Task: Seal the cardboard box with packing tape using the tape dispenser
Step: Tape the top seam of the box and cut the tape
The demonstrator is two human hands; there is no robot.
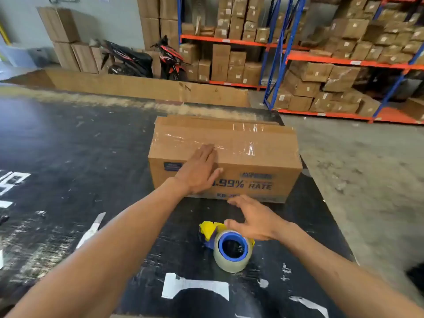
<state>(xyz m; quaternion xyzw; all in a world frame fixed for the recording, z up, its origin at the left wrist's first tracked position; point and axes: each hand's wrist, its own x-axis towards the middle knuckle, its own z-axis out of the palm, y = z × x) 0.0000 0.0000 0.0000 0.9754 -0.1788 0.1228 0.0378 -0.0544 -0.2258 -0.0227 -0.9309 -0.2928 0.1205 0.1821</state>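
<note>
A brown cardboard box (252,143) with blue print lies on a black worktable (68,157), its top flaps shut and covered by clear tape. My left hand (198,171) rests flat on the box's near top edge, fingers apart, holding nothing. A yellow and blue tape dispenser (226,244) with a roll of clear tape lies on the table in front of the box. My right hand (254,219) hovers just above the dispenser, fingers spread, not gripping it.
A flattened cardboard sheet (142,86) lies beyond the table's far edge. Two motorbikes (146,58) stand behind it. Blue and orange racks (321,60) full of cartons fill the back right. Concrete floor (367,180) runs along the table's right side.
</note>
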